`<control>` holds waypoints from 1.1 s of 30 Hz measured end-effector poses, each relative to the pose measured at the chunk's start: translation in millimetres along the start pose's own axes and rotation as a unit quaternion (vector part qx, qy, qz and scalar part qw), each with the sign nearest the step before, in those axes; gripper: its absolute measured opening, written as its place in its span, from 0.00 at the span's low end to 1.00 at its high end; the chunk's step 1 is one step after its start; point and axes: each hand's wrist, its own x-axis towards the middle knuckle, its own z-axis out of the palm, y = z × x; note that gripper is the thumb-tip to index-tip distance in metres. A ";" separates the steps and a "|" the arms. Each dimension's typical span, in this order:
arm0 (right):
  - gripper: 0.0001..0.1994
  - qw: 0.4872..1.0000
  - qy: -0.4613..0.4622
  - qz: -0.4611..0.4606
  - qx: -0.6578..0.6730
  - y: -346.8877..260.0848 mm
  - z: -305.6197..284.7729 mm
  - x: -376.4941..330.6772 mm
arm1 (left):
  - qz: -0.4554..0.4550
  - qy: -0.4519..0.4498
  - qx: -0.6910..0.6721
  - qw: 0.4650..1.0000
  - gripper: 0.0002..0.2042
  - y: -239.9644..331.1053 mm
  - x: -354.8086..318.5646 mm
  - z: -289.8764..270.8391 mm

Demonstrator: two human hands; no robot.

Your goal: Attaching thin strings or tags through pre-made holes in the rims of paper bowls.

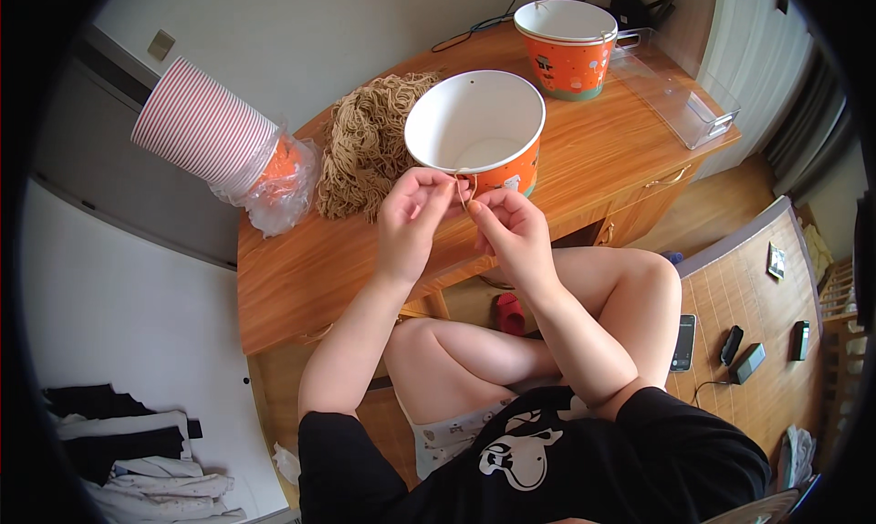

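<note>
An orange paper bucket (504,179) with a white inside stands on the wooden desk, its mouth tilted toward me. At its near rim, a thin tan cord (462,192) runs between my two hands. My left hand (412,215) pinches the cord with thumb and forefinger, just left of the bucket's front. My right hand (515,235) pinches it from the other side, fingers curled. Where the cord meets the bucket is partly hidden by my fingers. A heap of tan cords (365,145) lies left of the bucket.
A long stack of striped paper buckets (203,113) in torn clear plastic leans at the desk's left end. More orange buckets (568,63) stand nested at the back right, beside a clear plastic tray (675,104). A phone (683,343) lies on the mat to my right.
</note>
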 end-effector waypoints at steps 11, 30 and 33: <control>0.10 0.998 0.021 0.024 0.045 -8.9 6.5 -1.2 | 0.002 0.038 0.056 0.998 0.07 -5.5 0.5 5.2; 0.08 0.938 0.142 -0.186 -0.258 3.0 6.4 2.5 | -0.015 0.042 0.112 0.993 0.09 7.1 3.1 2.9; 0.09 0.818 0.181 -0.323 -0.439 5.9 4.9 6.3 | -0.077 0.044 0.112 0.990 0.10 10.7 4.1 3.3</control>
